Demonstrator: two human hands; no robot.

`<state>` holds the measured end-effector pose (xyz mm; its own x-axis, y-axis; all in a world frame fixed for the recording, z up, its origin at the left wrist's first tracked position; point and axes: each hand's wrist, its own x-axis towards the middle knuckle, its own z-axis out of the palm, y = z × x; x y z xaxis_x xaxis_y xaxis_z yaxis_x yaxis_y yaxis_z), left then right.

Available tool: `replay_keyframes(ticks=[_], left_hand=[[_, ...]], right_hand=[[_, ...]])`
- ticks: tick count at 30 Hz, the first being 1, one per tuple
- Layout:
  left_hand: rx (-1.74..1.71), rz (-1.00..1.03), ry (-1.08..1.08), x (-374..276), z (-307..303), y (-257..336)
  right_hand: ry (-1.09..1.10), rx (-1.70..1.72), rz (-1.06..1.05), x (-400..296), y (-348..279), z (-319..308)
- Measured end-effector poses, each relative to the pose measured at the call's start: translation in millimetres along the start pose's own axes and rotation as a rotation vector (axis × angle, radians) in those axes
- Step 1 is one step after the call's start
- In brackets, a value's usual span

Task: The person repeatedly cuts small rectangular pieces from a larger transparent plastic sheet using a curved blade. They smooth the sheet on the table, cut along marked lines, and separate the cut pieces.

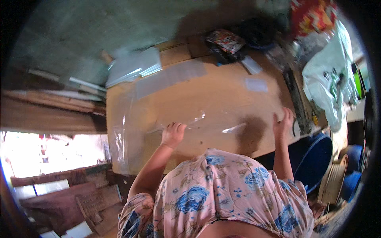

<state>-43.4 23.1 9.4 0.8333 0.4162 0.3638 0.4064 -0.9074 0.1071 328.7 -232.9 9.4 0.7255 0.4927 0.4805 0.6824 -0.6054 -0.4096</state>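
Observation:
A tan wooden-looking table board (190, 98) lies before me. Clear plastic film (233, 128), visible mainly by its shiny creases, spreads over its near half. My left hand (173, 134) is above the board left of the middle, its fingers curled on the film's edge. By the board's right edge is my right hand (283, 123), blurred, with thumb and forefinger apart. Whether it holds film too is hard to make out. More clear plastic (119, 145) covers the board's left end. A frosted plastic strip (171, 78) lies flat toward the back.
Stacked clear plastic sheets (135, 67) rest at the back left corner. A dark printed packet (225, 41) and a small pale plastic piece (256, 85) lie at the back right. A whitish plastic bag (327, 71) hangs at the right, above a blue tub (312, 160).

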Motion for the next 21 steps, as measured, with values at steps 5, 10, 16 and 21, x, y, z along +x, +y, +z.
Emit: replay_keyframes(ticks=[5,10,16,21], left_hand=[[-0.068,-0.084,0.026,30,-58,13],[-0.179,-0.37,-0.09,7,-159,-40],[0.276,-0.556,0.11,-74,-236,-172],[0.785,-0.541,0.274,-121,-272,-155]], right_hand=[[-0.604,0.329,-0.751,13,-232,-10],[-0.865,0.33,-0.946,26,-333,49],[-0.367,0.62,-1.12,13,-497,142],[-0.137,1.01,-1.109,0,-577,144]])
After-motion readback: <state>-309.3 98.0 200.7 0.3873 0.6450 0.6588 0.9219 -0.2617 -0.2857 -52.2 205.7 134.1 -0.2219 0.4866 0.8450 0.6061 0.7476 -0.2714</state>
